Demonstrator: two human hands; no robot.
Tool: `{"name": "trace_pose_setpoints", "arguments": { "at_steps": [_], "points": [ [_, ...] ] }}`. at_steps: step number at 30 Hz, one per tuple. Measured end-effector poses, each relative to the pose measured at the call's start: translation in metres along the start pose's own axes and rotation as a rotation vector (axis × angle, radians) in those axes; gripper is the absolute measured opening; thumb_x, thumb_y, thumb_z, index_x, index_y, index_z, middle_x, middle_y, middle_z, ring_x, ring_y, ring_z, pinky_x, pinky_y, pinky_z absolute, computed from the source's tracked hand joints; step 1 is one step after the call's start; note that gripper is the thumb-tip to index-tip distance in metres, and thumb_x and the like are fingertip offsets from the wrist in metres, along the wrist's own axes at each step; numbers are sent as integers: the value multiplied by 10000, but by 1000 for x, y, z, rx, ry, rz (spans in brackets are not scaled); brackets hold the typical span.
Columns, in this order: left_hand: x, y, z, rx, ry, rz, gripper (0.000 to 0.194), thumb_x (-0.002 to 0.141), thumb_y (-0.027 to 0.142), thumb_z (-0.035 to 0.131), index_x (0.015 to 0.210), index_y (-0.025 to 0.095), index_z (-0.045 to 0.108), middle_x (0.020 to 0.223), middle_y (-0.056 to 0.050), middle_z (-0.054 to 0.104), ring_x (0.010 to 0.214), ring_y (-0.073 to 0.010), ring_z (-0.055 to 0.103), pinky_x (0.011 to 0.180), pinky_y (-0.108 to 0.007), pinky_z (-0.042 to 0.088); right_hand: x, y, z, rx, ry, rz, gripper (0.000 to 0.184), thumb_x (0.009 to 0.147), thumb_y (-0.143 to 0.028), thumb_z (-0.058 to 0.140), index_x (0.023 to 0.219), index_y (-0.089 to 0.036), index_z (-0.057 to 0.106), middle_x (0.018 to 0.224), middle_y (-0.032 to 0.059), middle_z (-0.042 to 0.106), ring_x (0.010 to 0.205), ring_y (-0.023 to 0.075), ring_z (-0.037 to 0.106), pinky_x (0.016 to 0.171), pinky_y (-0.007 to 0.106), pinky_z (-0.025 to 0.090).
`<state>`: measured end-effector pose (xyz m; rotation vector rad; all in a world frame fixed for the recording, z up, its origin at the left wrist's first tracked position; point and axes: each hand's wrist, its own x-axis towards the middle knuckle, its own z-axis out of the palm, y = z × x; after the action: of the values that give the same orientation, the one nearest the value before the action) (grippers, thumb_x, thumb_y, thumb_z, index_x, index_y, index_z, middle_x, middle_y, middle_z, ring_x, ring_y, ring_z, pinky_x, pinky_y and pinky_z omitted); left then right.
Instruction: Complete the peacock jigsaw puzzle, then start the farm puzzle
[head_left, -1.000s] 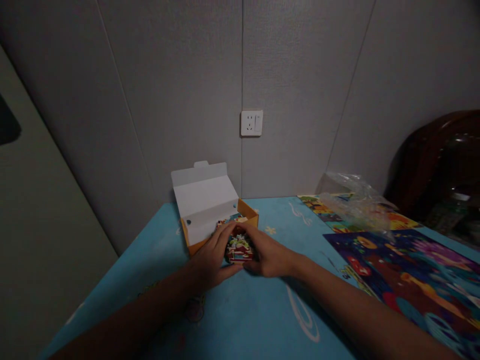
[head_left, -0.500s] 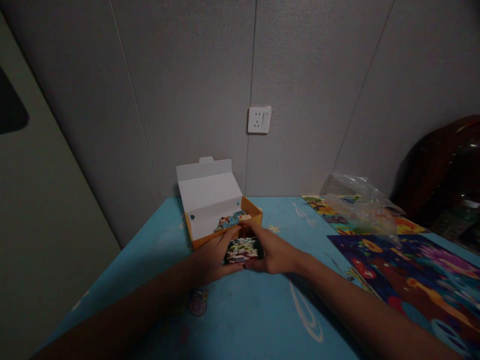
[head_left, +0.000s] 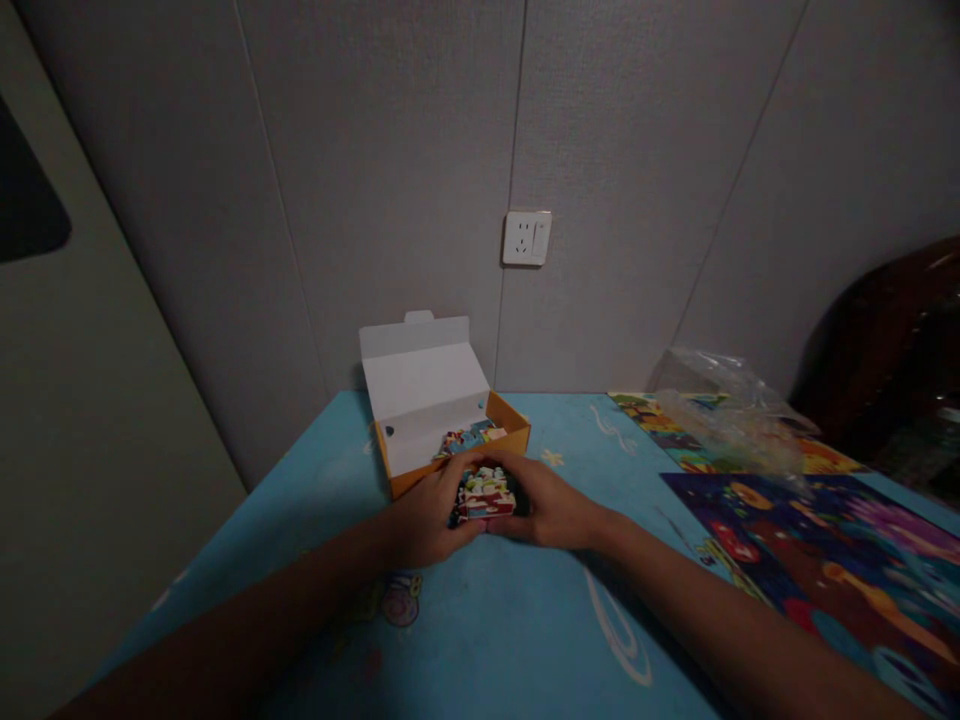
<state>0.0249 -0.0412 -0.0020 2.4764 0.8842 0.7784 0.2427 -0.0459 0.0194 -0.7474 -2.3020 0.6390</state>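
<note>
A stack of jigsaw puzzle pieces (head_left: 487,492), many-coloured with pale edges, is held between my two hands just in front of the box. My left hand (head_left: 429,515) curls round its left side, thumb at the near edge. On the opposite side, my right hand (head_left: 553,505) wraps the stack, its thumb almost meeting the left one. Behind them stands an orange box (head_left: 514,412) with its white lid (head_left: 424,380) raised toward the wall. More puzzle pieces (head_left: 472,437) lie inside the box. The far fingers of both hands are partly hidden.
To the right lie a dark, colourful picture sheet (head_left: 817,560) and a yellow-toned picture sheet (head_left: 660,420), with a crumpled clear plastic bag (head_left: 727,410) on the latter. The blue patterned tablecloth (head_left: 517,620) reaches the grey wall (head_left: 390,180), which bears a socket (head_left: 527,238).
The stack has turned in my hands, so a reddish and white printed face now shows where mostly piece edges showed before. The whole view has shifted slightly.
</note>
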Motion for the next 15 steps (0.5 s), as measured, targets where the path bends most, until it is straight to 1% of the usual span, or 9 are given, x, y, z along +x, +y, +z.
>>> {"name": "trace_pose_setpoints", "arguments": {
  "at_steps": [3,6,8,10,11,12,13,14,15],
  "points": [
    [-2,3,1,47,45,49,738,812,294,628,1424,173,233,1343,-160,513,1221,-281,528,1016,-439,466,0,-1,0,-36,13,38,656,727,-346,757,1309,-179,504,1233,112,630,1067,253,620,923,411,486],
    [-2,16,-7,144,176,122,716,788,282,644,1401,162,292,1282,-158,544,1152,-268,559,962,-413,498,1,-3,-1,-51,9,76,574,708,-331,755,1228,-172,569,1142,94,671,969,240,648,853,384,509],
    [1,23,-17,228,368,173,511,804,231,601,1281,164,430,1132,-122,607,1017,-228,596,890,-378,519,1,-5,-2,-42,6,104,549,684,-302,761,1187,-165,589,1106,85,681,930,229,650,830,368,512],
    [5,21,-27,326,655,143,289,797,172,562,1084,171,526,994,-87,617,932,-213,584,862,-382,508,2,-7,-2,-30,11,153,543,654,-286,777,1150,-151,600,1078,84,687,907,225,648,820,365,513],
    [8,15,-32,343,801,49,267,780,171,567,1045,166,531,991,-92,605,941,-225,567,869,-404,495,2,-7,-1,-15,13,177,546,644,-282,784,1140,-144,602,1069,85,689,900,224,648,817,365,513],
    [10,7,-35,332,924,-78,322,754,189,584,1068,154,520,1041,-115,587,978,-249,548,880,-436,481,2,-8,-1,6,14,200,540,641,-277,785,1132,-142,603,1057,83,691,884,219,648,806,361,515],
    [12,-3,-38,299,1008,-232,408,723,212,606,1109,138,500,1109,-148,561,1042,-281,524,918,-479,453,2,-8,-1,29,15,221,529,643,-270,783,1125,-142,605,1040,79,693,860,212,648,786,353,517],
    [14,-14,-39,251,1055,-392,457,690,231,624,1114,123,493,1137,-177,546,1101,-318,500,963,-529,408,2,-8,0,53,18,238,520,645,-261,779,1121,-145,607,1022,73,695,836,203,646,765,344,518],
    [15,-26,-40,151,1046,-530,461,656,237,639,1082,121,506,1112,-186,556,1125,-345,495,972,-558,385,2,-8,0,76,27,255,508,647,-252,775,1116,-149,608,1002,66,696,815,194,642,745,333,517]
  ]
}}
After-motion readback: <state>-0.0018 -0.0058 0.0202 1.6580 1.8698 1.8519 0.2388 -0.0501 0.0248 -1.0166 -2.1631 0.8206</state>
